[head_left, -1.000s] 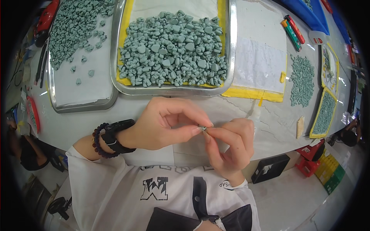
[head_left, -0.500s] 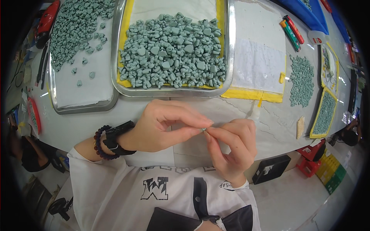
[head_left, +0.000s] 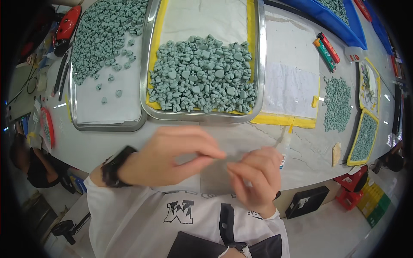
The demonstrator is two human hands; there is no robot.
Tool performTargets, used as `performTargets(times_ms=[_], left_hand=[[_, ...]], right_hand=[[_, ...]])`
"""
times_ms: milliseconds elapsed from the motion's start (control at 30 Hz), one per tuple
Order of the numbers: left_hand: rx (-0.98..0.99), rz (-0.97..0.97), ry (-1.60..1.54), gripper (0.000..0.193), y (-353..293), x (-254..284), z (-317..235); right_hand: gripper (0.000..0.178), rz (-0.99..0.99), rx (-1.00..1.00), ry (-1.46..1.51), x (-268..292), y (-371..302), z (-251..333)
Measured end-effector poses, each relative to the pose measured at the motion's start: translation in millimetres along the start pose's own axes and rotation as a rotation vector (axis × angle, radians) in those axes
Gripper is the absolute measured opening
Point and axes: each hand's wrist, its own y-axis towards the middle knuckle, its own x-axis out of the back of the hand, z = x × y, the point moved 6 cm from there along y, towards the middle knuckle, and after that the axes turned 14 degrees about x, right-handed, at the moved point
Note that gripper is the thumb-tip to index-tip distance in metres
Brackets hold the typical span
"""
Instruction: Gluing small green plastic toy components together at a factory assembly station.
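My left hand [head_left: 178, 155], with a black band on its wrist, hovers over the near edge of the table, thumb and forefinger pinched together. Close by on its right, my right hand [head_left: 257, 174] holds its thumb and forefinger pinched too, the other fingers curled. A small gap parts the two sets of fingertips. Both hands are blurred, so whatever either pinch holds is too small to make out. Beyond them, a metal tray [head_left: 202, 118] with yellow-taped lining carries a heap of small grey-green stone-like pieces [head_left: 202, 77].
Left stands another tray [head_left: 107, 127] of similar pieces [head_left: 105, 38]. A small bottle with a yellow nozzle [head_left: 286, 139] lies beside my right hand. Farther right are a pile of tiny pieces [head_left: 337, 103], red and green slim tools [head_left: 325, 52], a yellow-edged tray [head_left: 363, 135] and a blue bin [head_left: 350, 28].
My hands have drawn apart; their fingertips met over a tiny piece before. The left hand has shifted slightly left. The whole view has shifted, with the trays now lower and farther right.
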Motion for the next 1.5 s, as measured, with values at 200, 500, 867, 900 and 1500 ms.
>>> performTargets(times_ms=[200, 500, 867, 900, 1500], left_hand=[[0.100, -0.686, 0.635, 0.023, -27, 110, 23], [-0.162, -0.448, 0.862, 0.012, 122, 85, -8], [-0.208, -0.375, 0.686, 0.009, 123, 91, -7], [-0.204, -0.379, 0.687, 0.009, 123, 92, -6], [-0.283, -0.059, -0.149, 0.009, 57, 56, -38]], right_hand=[[0.014, -0.010, 0.087, 0.113, 1, -2, 3], [0.015, -0.004, 0.177, 0.163, 18, 9, 25], [0.017, -0.271, 0.034, -0.127, 99, -38, -3], [0.017, -0.279, -0.003, -0.177, 99, -36, -10], [0.036, -0.072, -0.222, -0.312, 91, -40, -22]])
